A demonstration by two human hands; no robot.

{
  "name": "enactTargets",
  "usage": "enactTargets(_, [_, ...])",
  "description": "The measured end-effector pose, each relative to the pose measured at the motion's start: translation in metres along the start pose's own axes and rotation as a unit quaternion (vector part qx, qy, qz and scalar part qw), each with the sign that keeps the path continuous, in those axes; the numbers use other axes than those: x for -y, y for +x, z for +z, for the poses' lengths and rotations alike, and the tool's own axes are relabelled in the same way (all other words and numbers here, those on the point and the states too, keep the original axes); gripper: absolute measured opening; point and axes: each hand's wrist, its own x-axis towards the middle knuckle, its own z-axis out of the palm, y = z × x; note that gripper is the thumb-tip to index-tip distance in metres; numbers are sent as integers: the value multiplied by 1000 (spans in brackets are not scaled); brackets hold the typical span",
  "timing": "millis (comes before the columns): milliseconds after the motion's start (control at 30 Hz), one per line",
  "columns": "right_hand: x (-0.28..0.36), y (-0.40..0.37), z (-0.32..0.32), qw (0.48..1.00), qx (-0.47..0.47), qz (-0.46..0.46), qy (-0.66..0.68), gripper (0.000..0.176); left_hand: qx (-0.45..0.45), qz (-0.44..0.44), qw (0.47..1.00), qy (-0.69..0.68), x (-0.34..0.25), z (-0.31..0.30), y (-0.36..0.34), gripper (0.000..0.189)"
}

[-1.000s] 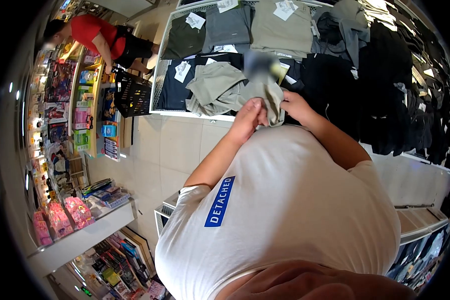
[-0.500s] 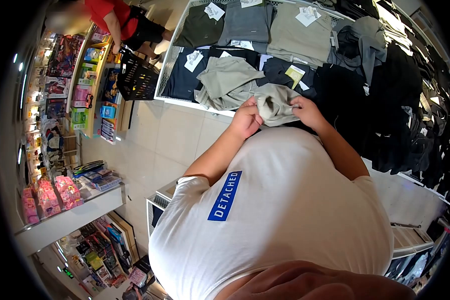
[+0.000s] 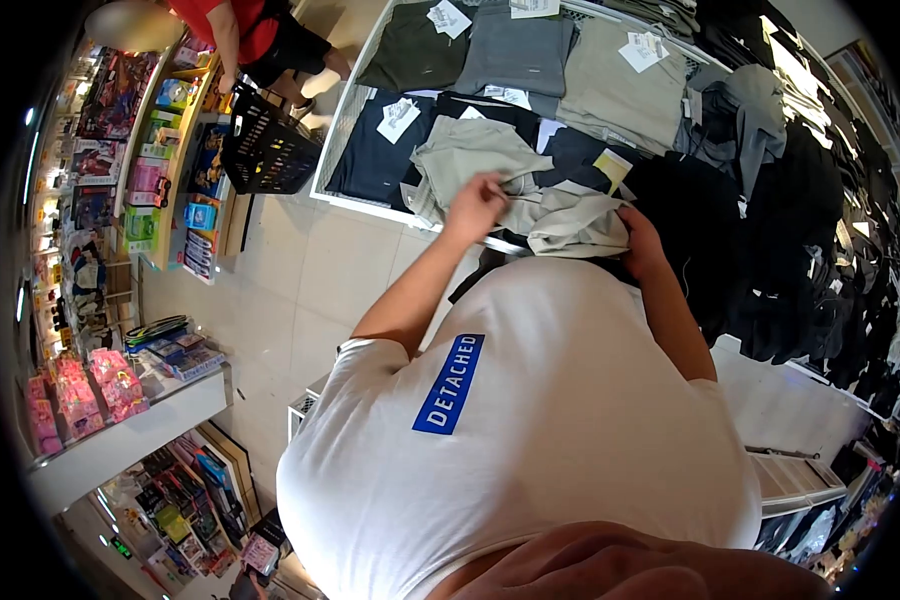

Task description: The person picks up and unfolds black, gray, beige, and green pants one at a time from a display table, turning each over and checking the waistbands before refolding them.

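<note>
A light beige cloth garment lies bunched at the near edge of the display table, its far part spread leftward over folded clothes. My right hand grips its right end, the fingers partly hidden behind the cloth. Over the garment's left portion hovers my left hand, fingers loosely bent and apart, with no cloth seen between them. Just behind the bunched part lies a dark folded garment with a yellow tag.
Folded grey trousers and other tagged clothes cover the table, with dark garments heaped at right. At upper left, a person in a red shirt stands beside a black basket. Toy shelves line the left.
My left hand has let go of the bunched part and moved left. My right hand has shifted slightly right and down with the garment, which now lies flatter. The view has shifted slightly.
</note>
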Motion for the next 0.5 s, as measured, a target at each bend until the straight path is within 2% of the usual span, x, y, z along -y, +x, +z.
enactTargets(33, [4,-8,16,997,-26,-48,-52,33,-120,86,972,183,7,-19,8,40])
enactTargets(67, [6,-11,26,989,-51,-95,-104,34,-161,158,937,266,16,-45,20,46])
enactTargets(100, [4,-4,26,989,-53,-95,-105,34,-200,141,922,300,25,-64,28,50])
enactTargets(133, [3,6,23,977,-94,-140,-132,35,-174,5,937,303,36,-80,37,58])
enactTargets(167, [2,10,25,961,-136,-184,-158,36,-173,-49,940,289,41,-91,44,55])
enactTargets(200, [0,13,27,960,-140,-184,-158,36,-170,-103,941,274,47,-99,51,53])
enactTargets(233, [1,12,33,945,-183,-209,-170,36,-167,-102,942,273,63,-108,61,53])
enactTargets(300, [1,12,44,925,-236,-248,-162,33,-56,-102,973,199,101,-118,78,40])
enactTargets(333, [0,17,41,924,-243,-247,-163,33,-50,-102,974,196,99,-121,81,40])
enactTargets(400, [2,26,26,895,-264,-323,-156,28,-79,-113,990,38,84,-125,85,27])
enactTargets(433, [6,22,26,888,-271,-351,-117,23,-94,-83,992,-11,84,-130,91,21])
enactTargets(500, [14,20,20,867,-274,-410,-76,18,-81,-99,973,-191,81,-143,106,16])
